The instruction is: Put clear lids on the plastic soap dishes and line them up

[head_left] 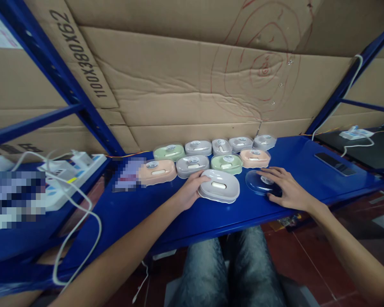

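My left hand (pixel 190 190) is closed on the left edge of a light grey oval soap dish (pixel 228 181), thumb over its rim. The dish has no lid on it, and a white bar-shaped piece (pixel 219 185) lies in its middle. My right hand (pixel 286 186) curves around a clear plastic lid (pixel 256 182) with a round sticker, gripping it between thumb and fingers at its right side. The lid rests on or just above the blue table. Behind the hands stand several lidded soap dishes in grey, green (pixel 226 163) and peach (pixel 254 158).
The blue table (pixel 166 213) backs onto a cardboard wall (pixel 179 76). A dark phone (pixel 334 163) lies at the right. White power strips (pixel 80 170) and looping cables are on the left, beside a blue metal post (pixel 60 81).
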### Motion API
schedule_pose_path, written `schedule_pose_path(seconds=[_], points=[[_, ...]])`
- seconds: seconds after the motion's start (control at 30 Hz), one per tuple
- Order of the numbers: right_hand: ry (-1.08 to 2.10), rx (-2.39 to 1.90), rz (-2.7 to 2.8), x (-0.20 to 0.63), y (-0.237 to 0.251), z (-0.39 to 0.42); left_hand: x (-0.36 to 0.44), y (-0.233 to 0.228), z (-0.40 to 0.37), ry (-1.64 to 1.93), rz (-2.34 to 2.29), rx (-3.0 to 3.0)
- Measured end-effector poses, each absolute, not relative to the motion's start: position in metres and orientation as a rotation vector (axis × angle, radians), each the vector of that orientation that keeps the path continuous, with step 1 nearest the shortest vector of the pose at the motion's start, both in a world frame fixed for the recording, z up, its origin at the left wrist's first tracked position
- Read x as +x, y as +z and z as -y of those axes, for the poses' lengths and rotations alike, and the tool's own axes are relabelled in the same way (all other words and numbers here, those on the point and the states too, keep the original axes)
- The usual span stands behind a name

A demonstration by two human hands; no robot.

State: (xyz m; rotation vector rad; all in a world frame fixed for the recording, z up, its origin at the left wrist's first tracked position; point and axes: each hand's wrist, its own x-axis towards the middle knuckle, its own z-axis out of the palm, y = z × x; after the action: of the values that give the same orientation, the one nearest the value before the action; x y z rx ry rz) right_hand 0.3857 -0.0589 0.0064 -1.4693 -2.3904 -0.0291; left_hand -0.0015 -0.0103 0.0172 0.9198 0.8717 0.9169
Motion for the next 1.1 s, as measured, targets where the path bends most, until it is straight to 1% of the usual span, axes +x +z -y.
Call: schedule_pose_path(seconds=[0.1, 0.2, 0.3, 0.43, 0.57, 0.77, 1.1], points=[[-0.117, -1.432, 2.368, 0.372, 0.009, 0.060, -0.002, 0.017, 0.011, 0.900, -0.842, 0.892], [-0.146, -1.319, 2.265, 0.342, 0.016, 0.069, -0.002, 0.019, 0.014, 0.895, -0.783, 0.844], [-0.082, -1.180, 2.248, 0.302, 0.022, 0.078, -0.001, 0.021, 0.018, 0.870, -0.682, 0.840], [0.088, -1.082, 2.302, 0.264, 0.021, 0.077, 0.000, 0.024, 0.022, 0.796, -0.556, 0.842], [0.201, -1.039, 2.217, 0.252, 0.013, 0.071, -0.001, 0.028, 0.024, 0.765, -0.509, 0.824], [0.199, -0.964, 2.060, 0.241, 0.003, 0.070, -0.001, 0.032, 0.026, 0.796, -0.549, 0.786], [0.244, -1.038, 1.917, 0.224, -0.007, 0.074, 0.007, 0.022, 0.024, 0.899, -0.704, 0.707]])
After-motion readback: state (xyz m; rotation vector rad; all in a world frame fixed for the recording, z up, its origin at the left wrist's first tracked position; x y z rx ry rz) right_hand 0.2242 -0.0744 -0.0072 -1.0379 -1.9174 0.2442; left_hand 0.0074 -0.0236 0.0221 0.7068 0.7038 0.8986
